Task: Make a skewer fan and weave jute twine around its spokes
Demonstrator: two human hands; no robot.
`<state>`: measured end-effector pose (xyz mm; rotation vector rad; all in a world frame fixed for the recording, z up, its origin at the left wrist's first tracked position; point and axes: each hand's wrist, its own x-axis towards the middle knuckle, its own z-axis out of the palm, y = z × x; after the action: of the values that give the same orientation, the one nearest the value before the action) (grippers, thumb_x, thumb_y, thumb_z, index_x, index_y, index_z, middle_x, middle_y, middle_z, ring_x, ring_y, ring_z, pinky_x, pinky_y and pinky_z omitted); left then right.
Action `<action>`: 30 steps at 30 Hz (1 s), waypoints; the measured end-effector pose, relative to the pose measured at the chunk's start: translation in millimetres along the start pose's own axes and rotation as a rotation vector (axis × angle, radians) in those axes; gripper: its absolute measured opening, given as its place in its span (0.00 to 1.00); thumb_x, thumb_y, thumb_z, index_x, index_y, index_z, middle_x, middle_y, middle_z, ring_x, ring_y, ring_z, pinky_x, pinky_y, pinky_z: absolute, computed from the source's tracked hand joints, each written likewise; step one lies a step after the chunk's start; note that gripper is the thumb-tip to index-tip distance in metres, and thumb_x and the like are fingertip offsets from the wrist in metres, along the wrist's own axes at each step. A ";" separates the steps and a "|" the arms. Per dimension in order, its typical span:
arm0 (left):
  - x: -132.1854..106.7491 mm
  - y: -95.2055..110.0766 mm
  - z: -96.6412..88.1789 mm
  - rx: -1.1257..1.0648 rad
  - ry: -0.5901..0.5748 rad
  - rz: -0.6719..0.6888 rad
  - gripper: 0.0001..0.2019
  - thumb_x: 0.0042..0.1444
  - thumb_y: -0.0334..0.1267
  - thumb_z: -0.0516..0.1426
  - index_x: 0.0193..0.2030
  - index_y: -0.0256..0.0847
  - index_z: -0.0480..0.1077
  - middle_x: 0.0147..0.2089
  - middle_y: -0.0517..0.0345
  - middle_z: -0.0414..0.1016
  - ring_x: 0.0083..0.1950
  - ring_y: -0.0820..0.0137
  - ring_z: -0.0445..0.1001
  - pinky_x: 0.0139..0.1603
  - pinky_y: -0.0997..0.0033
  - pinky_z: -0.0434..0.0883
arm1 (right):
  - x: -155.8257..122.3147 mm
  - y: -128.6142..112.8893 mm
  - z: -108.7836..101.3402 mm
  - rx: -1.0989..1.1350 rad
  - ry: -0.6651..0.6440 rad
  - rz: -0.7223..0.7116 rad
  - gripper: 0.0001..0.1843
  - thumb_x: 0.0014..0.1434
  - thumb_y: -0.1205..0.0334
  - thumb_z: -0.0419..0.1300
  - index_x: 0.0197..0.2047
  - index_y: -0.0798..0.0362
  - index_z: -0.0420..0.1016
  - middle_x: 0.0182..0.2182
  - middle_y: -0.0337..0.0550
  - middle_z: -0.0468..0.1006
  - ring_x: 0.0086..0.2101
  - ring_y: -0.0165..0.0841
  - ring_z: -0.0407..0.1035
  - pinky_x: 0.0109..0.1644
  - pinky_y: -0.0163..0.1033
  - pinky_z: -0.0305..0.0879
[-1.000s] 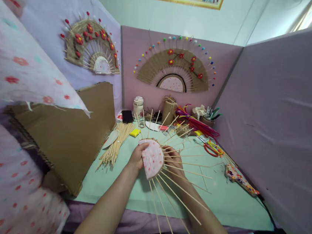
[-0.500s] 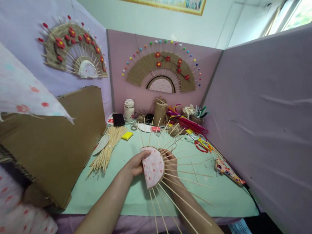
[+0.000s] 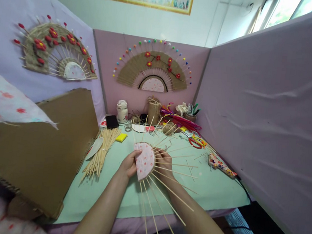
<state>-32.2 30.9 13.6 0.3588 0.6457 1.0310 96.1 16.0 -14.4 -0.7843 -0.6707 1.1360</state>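
Evidently holding a flower-printed half-disc [image 3: 145, 162] just below the center of the frame, with thin sticks [image 3: 173, 192] fanning out from its curved edge. Pinching the straight edge with the left hand [image 3: 130, 163], closed, thumb on the printed face. Reaching behind the sticks with the right hand [image 3: 164, 159], fingers bent beside the curved edge; partly hidden, so cannot tell whether gripping. Flanked on the pale green counter [image 3: 220, 191] by a stick bundle [image 3: 100, 156] at center left, red-handled scissors [image 3: 195, 142] and a patterned glue gun [image 3: 222, 166] toward the right.
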 end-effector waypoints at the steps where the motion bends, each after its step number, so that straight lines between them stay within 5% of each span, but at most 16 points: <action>1: 0.8 0.8 0.2 -0.019 0.016 -0.001 0.18 0.52 0.24 0.54 0.51 0.27 0.69 0.33 0.46 0.80 0.36 0.62 0.80 0.50 0.59 0.72 | -0.2 0.4 0.2 -0.018 -0.013 -0.002 0.16 0.40 0.57 0.70 0.33 0.54 0.77 0.31 0.41 0.80 0.30 0.32 0.72 0.37 0.38 0.69; 10: 2.3 2.8 -2.7 -0.033 0.045 -0.005 0.20 0.55 0.28 0.56 0.55 0.27 0.65 0.35 0.46 0.80 0.37 0.63 0.80 0.47 0.62 0.74 | -1.8 0.2 2.4 -0.093 -0.107 -0.031 0.14 0.44 0.56 0.69 0.34 0.53 0.80 0.34 0.44 0.81 0.33 0.34 0.73 0.40 0.39 0.69; 23: -7.6 7.0 1.2 -0.052 0.025 0.042 0.13 0.54 0.26 0.54 0.46 0.32 0.70 0.31 0.50 0.80 0.35 0.63 0.80 0.49 0.59 0.74 | -5.1 1.0 -0.5 -0.181 -0.118 -0.083 0.12 0.46 0.54 0.67 0.33 0.51 0.80 0.32 0.43 0.81 0.32 0.34 0.72 0.38 0.39 0.68; 30: -11.6 7.8 -1.9 -0.038 -0.197 0.073 0.20 0.54 0.29 0.53 0.54 0.32 0.68 0.39 0.47 0.80 0.44 0.61 0.79 0.55 0.58 0.69 | -3.1 3.3 -4.2 -0.218 -0.125 -0.105 0.10 0.46 0.55 0.66 0.30 0.51 0.79 0.28 0.41 0.79 0.30 0.34 0.71 0.34 0.38 0.67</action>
<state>-42.8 24.5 20.3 0.4468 0.4384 1.0611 96.9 12.9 -19.7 -0.8569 -0.9416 1.0332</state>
